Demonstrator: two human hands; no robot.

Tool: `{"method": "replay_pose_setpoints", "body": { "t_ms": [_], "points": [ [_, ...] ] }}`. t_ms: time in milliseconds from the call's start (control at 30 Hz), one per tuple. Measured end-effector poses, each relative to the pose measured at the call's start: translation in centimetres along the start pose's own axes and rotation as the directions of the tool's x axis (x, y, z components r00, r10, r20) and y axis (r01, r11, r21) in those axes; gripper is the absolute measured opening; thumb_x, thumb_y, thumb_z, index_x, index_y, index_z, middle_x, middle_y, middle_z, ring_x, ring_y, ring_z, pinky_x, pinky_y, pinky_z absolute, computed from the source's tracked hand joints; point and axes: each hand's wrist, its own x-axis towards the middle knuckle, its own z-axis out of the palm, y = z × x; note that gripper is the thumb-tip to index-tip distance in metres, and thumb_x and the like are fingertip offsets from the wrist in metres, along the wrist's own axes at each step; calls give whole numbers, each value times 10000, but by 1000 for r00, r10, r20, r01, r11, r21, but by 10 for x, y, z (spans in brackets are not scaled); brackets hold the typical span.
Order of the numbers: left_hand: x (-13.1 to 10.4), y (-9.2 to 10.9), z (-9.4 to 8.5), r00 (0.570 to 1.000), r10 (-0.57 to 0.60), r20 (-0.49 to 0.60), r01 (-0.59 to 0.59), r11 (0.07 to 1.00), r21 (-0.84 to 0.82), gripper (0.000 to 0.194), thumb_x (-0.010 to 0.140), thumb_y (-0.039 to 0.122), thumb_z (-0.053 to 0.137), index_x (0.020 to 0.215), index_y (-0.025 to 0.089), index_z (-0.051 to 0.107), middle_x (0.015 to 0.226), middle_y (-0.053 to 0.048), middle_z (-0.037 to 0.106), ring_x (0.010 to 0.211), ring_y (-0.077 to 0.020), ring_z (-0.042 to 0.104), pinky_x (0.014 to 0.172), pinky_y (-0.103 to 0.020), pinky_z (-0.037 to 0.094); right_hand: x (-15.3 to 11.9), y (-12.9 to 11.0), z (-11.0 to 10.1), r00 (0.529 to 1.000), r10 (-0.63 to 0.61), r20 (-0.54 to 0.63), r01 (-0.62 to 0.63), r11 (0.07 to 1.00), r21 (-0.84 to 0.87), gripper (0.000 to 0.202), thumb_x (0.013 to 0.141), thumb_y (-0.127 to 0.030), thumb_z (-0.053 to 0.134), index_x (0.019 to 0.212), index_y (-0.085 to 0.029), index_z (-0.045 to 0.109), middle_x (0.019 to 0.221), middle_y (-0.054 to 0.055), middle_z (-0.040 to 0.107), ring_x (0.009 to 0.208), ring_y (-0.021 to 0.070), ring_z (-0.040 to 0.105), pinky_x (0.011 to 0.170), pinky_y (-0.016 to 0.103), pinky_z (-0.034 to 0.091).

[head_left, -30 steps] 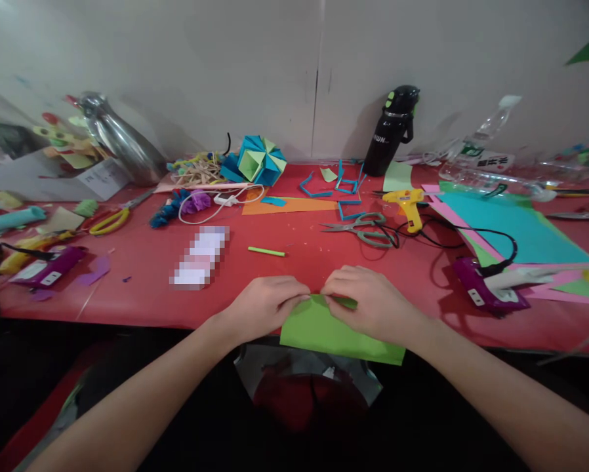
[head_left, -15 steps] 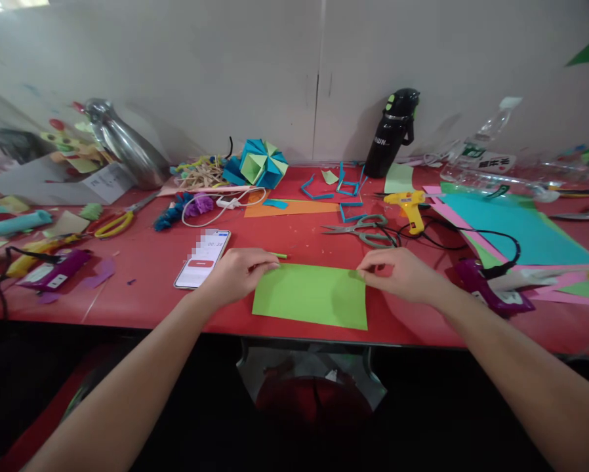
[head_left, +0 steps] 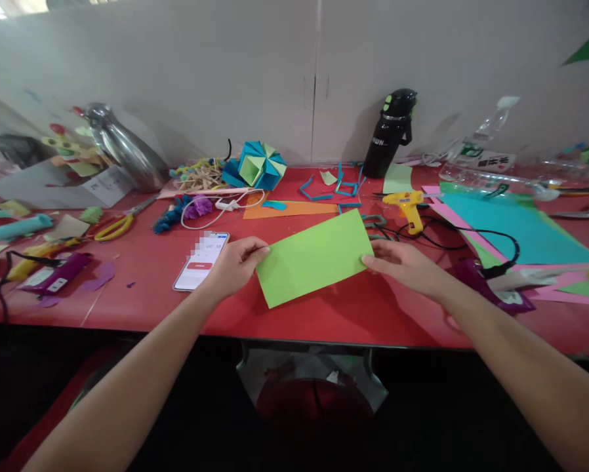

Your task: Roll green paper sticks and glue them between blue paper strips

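A rectangular sheet of bright green paper (head_left: 315,259) is held up off the red table, tilted so its right end is higher. My left hand (head_left: 240,262) pinches its left edge between thumb and fingers. On the opposite side my right hand (head_left: 397,261) grips the right edge, thumb in front and fingers behind. Just left of my left hand lies a phone (head_left: 199,265) with a lit screen. Grey-handled scissors (head_left: 374,221) are mostly hidden behind the paper's upper right corner.
A yellow glue gun (head_left: 408,208) with a black cord lies right of the paper. Behind are blue paper strips (head_left: 317,191), an orange sheet (head_left: 299,209), a folded paper ball (head_left: 261,165) and a black bottle (head_left: 390,134). Coloured sheets (head_left: 511,226) are stacked at right.
The green paper has been lifted from the table and turned, its right end rising. Both hands have shifted their grip to its side edges. The scissors are now largely covered.
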Motion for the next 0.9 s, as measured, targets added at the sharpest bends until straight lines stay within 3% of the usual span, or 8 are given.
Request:
{"method": "replay_pose_setpoints", "body": {
  "t_ms": [133, 233, 300, 400, 533, 633, 767, 900],
  "points": [
    [-1, -1, 10, 995, -39, 87, 44, 997, -56, 316, 941, 415, 474, 854, 151, 624, 733, -26, 661, 647, -144, 602, 588, -247, 482, 1, 0, 9, 1000, 31, -1, -31, 990, 139, 381, 783, -548, 710, 908, -189, 721, 911, 69, 728, 830, 194, 656, 800, 334, 532],
    [-7, 7, 18, 997, 27, -74, -18, 993, 115, 272, 916, 373, 522, 1034, 151, 626, 1027, -104, 692, 957, -227, 660, 820, -347, 537, 1, 0, 14, 998, 51, -27, -42, 963, 265, 364, 765, -524, 742, 901, -187, 722, 923, 72, 721, 815, 185, 645, 802, 331, 531],
    [-13, 17, 25, 970, 177, -164, -131, 957, 259, 374, 910, 366, 547, 1221, 159, 571, 1308, -152, 580, 1280, -285, 508, 1075, -452, 413, 1, -2, 19, 998, 59, -20, -50, 948, 315, 348, 762, -510, 753, 882, -184, 717, 906, 65, 715, 799, 175, 636, 796, 326, 526],
    [-23, 34, 39, 976, 215, -38, -204, 958, 200, 617, 884, 441, 604, 1415, 191, 416, 1491, -152, 428, 1408, -287, 377, 1157, -460, 340, 1, -6, 27, 1000, 25, 4, -25, 947, 320, 318, 778, -489, 750, 777, -180, 676, 768, 21, 673, 729, 141, 600, 755, 292, 499],
    [-32, 50, 53, 985, 94, 144, -101, 994, 45, 1023, 743, 584, 722, 1535, 200, 201, 1573, -188, 300, 1447, -363, 306, 1147, -539, 347, 1, -14, 36, 997, -66, 31, 53, 951, 306, 338, 760, -467, 770, 674, -182, 610, 724, -9, 620, 705, 127, 555, 721, 280, 463],
    [-33, 58, 56, 963, 111, 247, -64, 980, -191, 942, 779, 507, 723, 1526, 219, 226, 1520, -176, 404, 1380, -334, 431, 1106, -505, 417, -1, -20, 41, 979, -161, 121, 112, 934, 339, 372, 742, -444, 787, 612, -177, 563, 797, 6, 635, 767, 149, 575, 762, 310, 467],
    [-38, 64, 56, 919, 171, 355, 28, 871, -491, 659, 810, 381, 722, 1394, 231, 454, 1363, -120, 590, 1216, -292, 592, 1004, -445, 523, -5, -23, 47, 939, -263, 224, 147, 891, 430, 359, 730, -369, 809, 581, -170, 551, 828, 12, 646, 765, 142, 585, 738, 302, 471],
    [-42, 61, 61, 937, -4, 350, 235, 750, -619, 415, 854, 394, 662, 1212, 187, 619, 1229, -114, 686, 1110, -293, 658, 931, -437, 564, -9, -23, 46, 960, -163, 229, 41, 887, 460, 269, 718, -322, 815, 621, -174, 613, 757, 1, 646, 703, 129, 582, 677, 272, 474]
  ]
}}
